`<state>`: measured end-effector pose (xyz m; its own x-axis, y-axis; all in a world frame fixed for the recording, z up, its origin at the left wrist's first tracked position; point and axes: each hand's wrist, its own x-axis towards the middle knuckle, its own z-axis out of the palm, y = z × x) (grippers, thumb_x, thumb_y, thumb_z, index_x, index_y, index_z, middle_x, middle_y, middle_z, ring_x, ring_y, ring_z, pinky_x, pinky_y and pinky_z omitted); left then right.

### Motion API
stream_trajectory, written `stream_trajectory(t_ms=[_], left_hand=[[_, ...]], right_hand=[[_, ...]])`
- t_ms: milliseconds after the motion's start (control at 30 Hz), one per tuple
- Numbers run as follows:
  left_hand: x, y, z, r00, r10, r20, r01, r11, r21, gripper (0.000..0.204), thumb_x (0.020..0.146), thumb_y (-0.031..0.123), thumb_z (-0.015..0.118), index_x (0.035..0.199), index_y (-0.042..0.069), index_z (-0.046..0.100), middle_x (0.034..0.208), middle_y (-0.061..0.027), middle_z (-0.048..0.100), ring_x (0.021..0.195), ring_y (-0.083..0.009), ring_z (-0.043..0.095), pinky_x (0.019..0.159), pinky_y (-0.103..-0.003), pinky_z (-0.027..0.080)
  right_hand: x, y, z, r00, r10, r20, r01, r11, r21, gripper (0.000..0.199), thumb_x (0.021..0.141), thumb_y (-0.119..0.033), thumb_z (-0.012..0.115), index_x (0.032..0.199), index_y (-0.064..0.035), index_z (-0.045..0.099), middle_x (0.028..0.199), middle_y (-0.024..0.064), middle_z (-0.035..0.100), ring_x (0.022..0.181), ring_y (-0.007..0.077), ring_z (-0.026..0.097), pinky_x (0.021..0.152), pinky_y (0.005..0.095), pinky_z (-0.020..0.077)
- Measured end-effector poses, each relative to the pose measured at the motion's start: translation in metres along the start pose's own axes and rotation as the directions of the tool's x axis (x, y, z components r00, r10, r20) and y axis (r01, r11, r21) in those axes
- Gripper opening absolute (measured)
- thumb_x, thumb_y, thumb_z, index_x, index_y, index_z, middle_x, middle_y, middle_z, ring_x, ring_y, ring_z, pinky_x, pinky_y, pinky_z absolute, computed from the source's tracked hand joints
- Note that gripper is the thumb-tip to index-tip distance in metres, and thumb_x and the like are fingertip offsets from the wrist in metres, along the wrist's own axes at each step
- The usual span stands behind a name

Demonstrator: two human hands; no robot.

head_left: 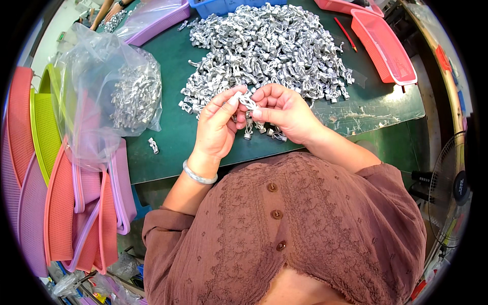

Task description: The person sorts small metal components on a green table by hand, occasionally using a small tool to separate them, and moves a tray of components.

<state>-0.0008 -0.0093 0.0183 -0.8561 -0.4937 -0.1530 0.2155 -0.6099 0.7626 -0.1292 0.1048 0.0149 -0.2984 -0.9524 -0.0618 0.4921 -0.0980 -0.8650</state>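
Between both hands, above the near side of the pile, is a small white and grey looped piece point(247, 100). My left hand point(219, 121) pinches its left end between thumb and fingers; a pale bangle point(199, 174) circles that wrist. My right hand point(284, 112) is closed with thumb and forefinger at its other end. Right behind lies a big heap of similar looped pieces point(264, 48) on the green table point(175, 162). Several of them show just below my hands, partly hidden. One loose piece point(153, 146) lies alone to the left.
A clear plastic bag point(109, 96) of pieces sits at the left, beside stacked coloured baskets point(61, 213). A pink basket point(384, 48) and a red pencil point(346, 34) are at the right. Blue point(229, 6) and purple point(157, 25) trays stand behind. At far right is a fan point(447, 190).
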Motion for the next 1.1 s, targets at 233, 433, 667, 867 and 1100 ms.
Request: stream_trajectory(t_ms=[233,433,667,867,1100], left_hand=[[0.000,0.000,-0.001,1.000,-0.017,0.015,0.017,1.000,0.005,0.021,0.088,0.011,0.050,0.106,0.002,0.057,0.078,-0.0011,0.057,0.065,-0.0070,0.049,0.056,-0.021,0.040],[0.001,-0.002,-0.006,0.998,-0.012,-0.065,0.002,0.989,-0.146,0.013,0.089,0.017,0.050,0.091,0.005,0.057,0.080,-0.0039,0.058,0.070,-0.0111,0.052,0.061,-0.025,0.043],[-0.005,-0.001,-0.022,0.994,-0.056,-0.098,0.034,0.977,-0.211,0.013,0.089,0.018,0.049,0.083,0.008,0.053,0.085,-0.0087,0.060,0.082,-0.0232,0.060,0.072,-0.038,0.051],[-0.006,-0.003,-0.033,0.988,-0.125,-0.090,0.085,0.930,-0.359,0.004,0.085,0.009,0.053,0.089,0.007,0.053,0.083,-0.0068,0.058,0.072,-0.0176,0.056,0.061,-0.029,0.049],[-0.016,0.004,-0.022,0.961,-0.140,-0.240,0.087,0.972,-0.219,0.016,0.081,0.001,0.055,0.096,0.006,0.053,0.082,-0.0057,0.057,0.065,-0.0143,0.051,0.052,-0.024,0.042]], right_hand=[[-0.001,-0.001,0.003,0.997,-0.076,0.004,0.075,0.985,-0.154,0.022,0.078,0.001,0.061,0.098,-0.0003,0.052,0.087,0.0049,0.060,0.080,0.0091,0.057,0.073,0.0218,0.0469],[0.003,-0.004,0.003,0.991,-0.131,-0.004,0.116,0.888,-0.445,0.016,0.077,-0.003,0.062,0.092,-0.0016,0.055,0.084,0.0049,0.059,0.078,0.0117,0.057,0.069,0.0244,0.0461],[0.000,-0.004,-0.007,0.888,-0.228,0.399,0.376,-0.140,-0.916,0.030,0.062,-0.023,0.072,0.083,-0.0077,0.058,0.080,0.0057,0.052,0.081,0.0238,0.050,0.071,0.0360,0.0386],[0.002,0.004,0.001,0.890,-0.229,0.394,0.336,-0.255,-0.907,0.029,0.062,-0.028,0.071,0.078,-0.0073,0.058,0.080,0.0049,0.050,0.083,0.0228,0.048,0.074,0.0353,0.0356],[0.020,0.020,0.001,0.868,-0.302,0.395,0.334,-0.234,-0.913,0.011,0.069,-0.018,0.064,0.069,-0.0090,0.058,0.073,0.0034,0.052,0.077,0.0224,0.051,0.071,0.0353,0.0352]])
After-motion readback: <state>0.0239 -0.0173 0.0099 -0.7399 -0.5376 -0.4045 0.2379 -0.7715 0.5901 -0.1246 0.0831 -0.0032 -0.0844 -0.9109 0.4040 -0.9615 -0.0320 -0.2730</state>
